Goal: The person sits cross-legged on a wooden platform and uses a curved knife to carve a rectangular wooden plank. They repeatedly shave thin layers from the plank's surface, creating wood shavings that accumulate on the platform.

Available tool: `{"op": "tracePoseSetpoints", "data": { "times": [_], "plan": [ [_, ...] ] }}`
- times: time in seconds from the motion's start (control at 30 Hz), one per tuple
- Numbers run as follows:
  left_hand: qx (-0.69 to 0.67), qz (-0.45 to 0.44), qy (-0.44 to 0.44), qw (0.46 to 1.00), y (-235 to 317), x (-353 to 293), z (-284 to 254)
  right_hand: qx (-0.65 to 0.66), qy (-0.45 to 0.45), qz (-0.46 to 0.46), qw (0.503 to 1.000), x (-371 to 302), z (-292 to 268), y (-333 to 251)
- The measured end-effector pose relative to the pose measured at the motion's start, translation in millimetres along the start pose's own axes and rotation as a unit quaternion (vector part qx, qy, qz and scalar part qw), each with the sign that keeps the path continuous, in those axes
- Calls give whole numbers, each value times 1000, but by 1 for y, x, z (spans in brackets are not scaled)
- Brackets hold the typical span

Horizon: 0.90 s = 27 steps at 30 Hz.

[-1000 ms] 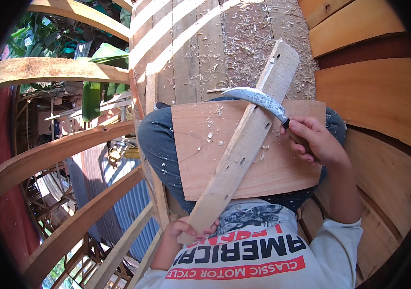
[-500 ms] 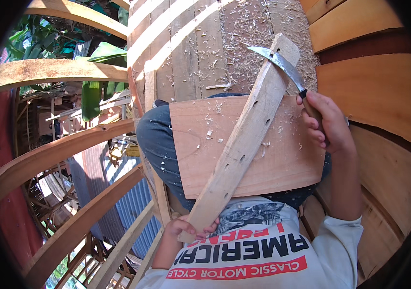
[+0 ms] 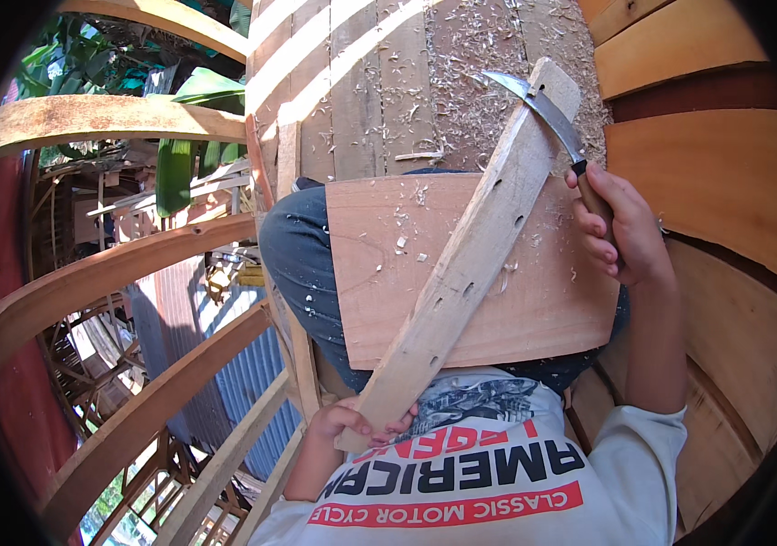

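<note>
A long wooden plank (image 3: 461,273) with several dark slots lies slantwise from my belly up to the right. My left hand (image 3: 361,424) is closed around its near end. In my right hand (image 3: 623,223) is the brown handle of a curved knife (image 3: 552,116), fingers wrapped round it. The hooked steel blade crosses the plank's far end, close to a slot there; whether it touches the wood I cannot tell. Beneath the plank, a flat wooden board (image 3: 388,300) rests across my lap, with a few pale chips on it.
Wood shavings (image 3: 470,82) litter the plank floor ahead. To the left runs a railing of wooden bars (image 3: 125,273), with leaves and corrugated sheets beyond it. A wall of wooden boards (image 3: 707,173) stands close on the right, near my right forearm.
The view has shifted slightly. The plank's far end and the knife appear a little higher and further right; both hands keep the same hold.
</note>
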<state>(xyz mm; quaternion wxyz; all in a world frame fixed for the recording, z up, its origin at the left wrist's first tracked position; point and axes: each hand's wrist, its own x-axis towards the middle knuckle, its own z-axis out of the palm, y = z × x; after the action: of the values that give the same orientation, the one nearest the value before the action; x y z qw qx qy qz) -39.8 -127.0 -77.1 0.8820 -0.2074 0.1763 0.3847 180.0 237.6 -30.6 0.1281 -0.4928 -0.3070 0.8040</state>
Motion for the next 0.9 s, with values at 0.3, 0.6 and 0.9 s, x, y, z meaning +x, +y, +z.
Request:
{"op": "tracePoseSetpoints", "data": {
  "times": [0.3,0.6,0.9],
  "plan": [
    [6,-10,-3,1000,6,0,2,-99,-52,34,993,-1,-2,-4],
    [3,-6,-14,1000,1,0,1,-63,13,-8,998,3,-7,-9],
    [-11,-7,-20,1000,-3,1,-1,-112,8,-24,993,9,-17,-16]
  ]
}}
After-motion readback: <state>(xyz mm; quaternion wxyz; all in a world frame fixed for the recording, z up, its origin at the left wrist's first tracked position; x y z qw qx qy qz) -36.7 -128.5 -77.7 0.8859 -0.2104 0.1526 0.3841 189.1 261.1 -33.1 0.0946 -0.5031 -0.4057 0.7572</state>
